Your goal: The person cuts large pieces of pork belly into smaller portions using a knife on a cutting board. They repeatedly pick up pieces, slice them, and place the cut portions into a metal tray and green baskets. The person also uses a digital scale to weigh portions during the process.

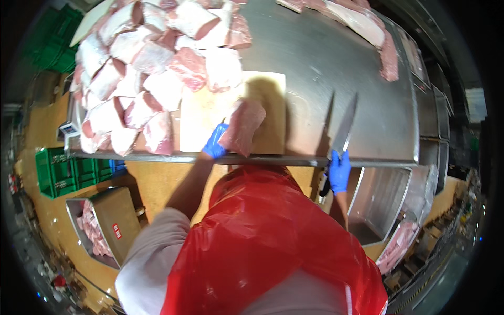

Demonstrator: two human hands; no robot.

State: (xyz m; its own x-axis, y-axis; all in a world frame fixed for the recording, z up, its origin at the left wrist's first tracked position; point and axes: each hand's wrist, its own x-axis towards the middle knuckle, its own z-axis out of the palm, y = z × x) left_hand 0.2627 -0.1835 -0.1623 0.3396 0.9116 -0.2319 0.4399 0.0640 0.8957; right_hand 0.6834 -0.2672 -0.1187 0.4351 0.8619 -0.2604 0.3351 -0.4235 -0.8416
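Glossy red plastic apron (257, 226) lies nearest; the blue-gloved left hand (216, 141) grips a pink raw meat chunk (244, 126), seemingly steadying it above the cream rectangular board (274, 115) below; the blue-gloved right hand (339, 172) grasps a long steel knife (345, 124), blade angled forward, presumably for safety.

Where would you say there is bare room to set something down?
The widest bare patch of the steel table lies between the cutting board, the knife and the long meat strips at the far edge. A smaller one lies between knife and right edge. The left is crowded by the meat pile.
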